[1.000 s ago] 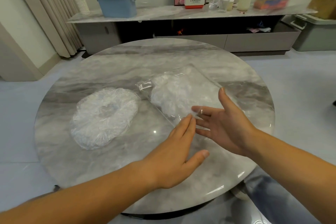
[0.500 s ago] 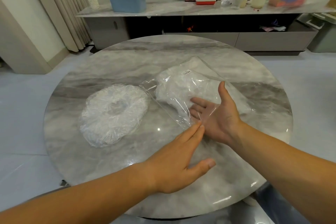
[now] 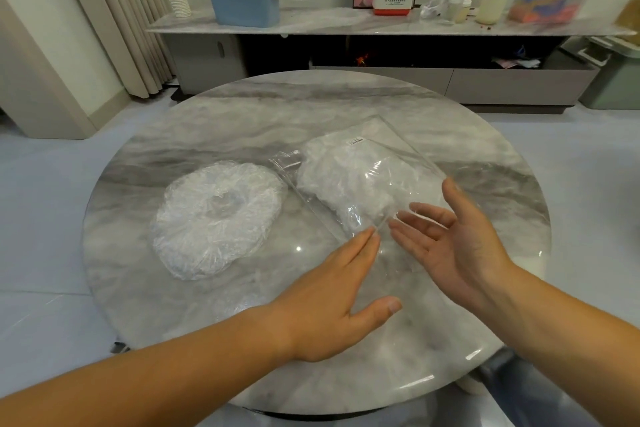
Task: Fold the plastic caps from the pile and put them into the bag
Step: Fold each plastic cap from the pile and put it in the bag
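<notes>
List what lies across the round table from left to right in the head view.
pile of plastic caps → clear bag with caps inside → right hand. The left hand overlaps the bag's span, so it is left out of the order.

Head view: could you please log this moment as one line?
left hand open, palm down | right hand open, at bag mouth | bag holds caps | pile on table

A round pile of crinkled clear plastic caps (image 3: 216, 218) lay flat on the table's left half. Just to its right, apart from it, the transparent bag (image 3: 360, 184) lay flat, holding white folded caps (image 3: 341, 180).
</notes>
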`<state>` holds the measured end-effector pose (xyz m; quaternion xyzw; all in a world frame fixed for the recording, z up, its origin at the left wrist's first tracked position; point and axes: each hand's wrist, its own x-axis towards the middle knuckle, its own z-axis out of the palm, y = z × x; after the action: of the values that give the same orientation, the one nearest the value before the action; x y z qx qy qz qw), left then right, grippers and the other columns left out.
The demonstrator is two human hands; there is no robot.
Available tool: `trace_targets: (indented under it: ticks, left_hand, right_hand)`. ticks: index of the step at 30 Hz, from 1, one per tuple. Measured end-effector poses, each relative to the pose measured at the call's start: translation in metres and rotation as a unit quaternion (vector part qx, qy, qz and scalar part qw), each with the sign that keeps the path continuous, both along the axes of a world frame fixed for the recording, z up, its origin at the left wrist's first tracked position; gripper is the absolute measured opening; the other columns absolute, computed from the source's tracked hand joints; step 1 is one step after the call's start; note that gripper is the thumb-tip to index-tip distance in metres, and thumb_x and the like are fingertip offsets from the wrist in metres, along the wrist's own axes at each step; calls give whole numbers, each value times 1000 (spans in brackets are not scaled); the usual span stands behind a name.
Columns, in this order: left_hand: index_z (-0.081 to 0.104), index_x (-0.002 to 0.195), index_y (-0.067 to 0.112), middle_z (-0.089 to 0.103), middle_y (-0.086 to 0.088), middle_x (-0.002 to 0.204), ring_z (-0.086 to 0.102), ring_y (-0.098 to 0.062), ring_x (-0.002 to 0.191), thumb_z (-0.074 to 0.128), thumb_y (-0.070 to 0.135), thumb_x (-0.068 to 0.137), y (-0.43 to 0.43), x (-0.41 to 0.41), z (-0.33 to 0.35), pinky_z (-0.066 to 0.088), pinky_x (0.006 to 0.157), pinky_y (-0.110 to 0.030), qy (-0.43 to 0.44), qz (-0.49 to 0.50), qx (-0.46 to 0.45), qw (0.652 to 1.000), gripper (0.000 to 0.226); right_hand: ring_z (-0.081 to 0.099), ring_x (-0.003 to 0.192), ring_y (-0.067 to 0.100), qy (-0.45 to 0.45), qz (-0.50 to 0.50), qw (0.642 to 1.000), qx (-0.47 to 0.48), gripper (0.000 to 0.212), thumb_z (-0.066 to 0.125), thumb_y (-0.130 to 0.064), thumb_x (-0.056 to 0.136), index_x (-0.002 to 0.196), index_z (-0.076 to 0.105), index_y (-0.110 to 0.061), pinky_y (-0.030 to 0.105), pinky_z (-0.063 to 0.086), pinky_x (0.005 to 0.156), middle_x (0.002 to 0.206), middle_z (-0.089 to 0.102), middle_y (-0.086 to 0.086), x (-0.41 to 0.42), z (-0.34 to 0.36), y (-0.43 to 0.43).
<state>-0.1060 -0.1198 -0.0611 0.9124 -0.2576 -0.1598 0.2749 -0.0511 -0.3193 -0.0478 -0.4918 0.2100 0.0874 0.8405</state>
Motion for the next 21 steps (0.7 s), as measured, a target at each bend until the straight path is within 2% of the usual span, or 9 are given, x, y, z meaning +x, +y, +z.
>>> trace_targets:
  ticks: [3, 7, 12, 14, 16, 18, 21]
  left_hand:
    - [-14, 158, 33, -24, 25, 161, -21, 16, 143, 33, 67, 97, 2, -1, 0, -4, 116, -10, 2, -8, 3, 1000, 84]
    - [-11, 159, 32, -20, 24, 163, -19, 15, 143, 35, 66, 97, 5, -1, -1, -2, 118, -12, 12, -17, 1, 1000, 84]
    - [-10, 159, 32, -16, 24, 164, -15, 15, 145, 35, 66, 97, 7, 3, -1, 2, 121, -16, 12, -5, -13, 1000, 84]
    - [-9, 160, 32, -15, 23, 164, -13, 13, 146, 35, 67, 97, 7, 5, 0, 3, 122, -18, 11, 5, -18, 1000, 84]
    - [-10, 159, 32, -15, 24, 164, -14, 14, 145, 34, 67, 97, 7, 7, 1, 1, 120, -14, 12, 10, -19, 1000, 84]
    - [-10, 159, 33, -17, 26, 162, -15, 16, 144, 32, 70, 94, 7, 7, 2, -1, 117, -11, 5, 13, -18, 1000, 85]
    - [-12, 158, 35, -18, 26, 162, -14, 14, 145, 28, 74, 90, 8, 7, 1, 1, 120, -15, -4, 15, -6, 1000, 88]
  right_hand:
    - [69, 108, 37, 35, 38, 998, -43, 70, 56, -65, 92, 117, 66, 0, 51, 53, 101, 118, 69, 21, -5, -6, 3]
    - [64, 118, 37, 58, 90, 994, -2, 94, 49, -82, 84, 130, 59, 0, 50, 45, 109, 127, 66, 21, 1, -11, 14]
    - [68, 115, 37, 59, 94, 992, 57, 93, 45, -84, 84, 118, 56, 2, 48, 49, 105, 129, 65, 20, 20, -2, 29]
    - [63, 121, 40, 57, 97, 992, 62, 95, 43, -84, 85, 125, 52, 1, 50, 44, 111, 133, 62, 25, 23, 5, 29]
    - [53, 133, 42, 54, 104, 991, 66, 106, 43, -84, 85, 142, 42, 6, 51, 36, 118, 144, 52, 28, 21, 8, 21]
    - [48, 137, 43, 49, 111, 991, 63, 102, 41, -78, 91, 149, 35, 5, 52, 35, 119, 148, 48, 28, 11, 13, 9]
    - [60, 124, 44, 43, 95, 995, 6, 80, 39, -63, 101, 138, 47, 7, 52, 45, 109, 134, 60, 30, -5, 17, -17]
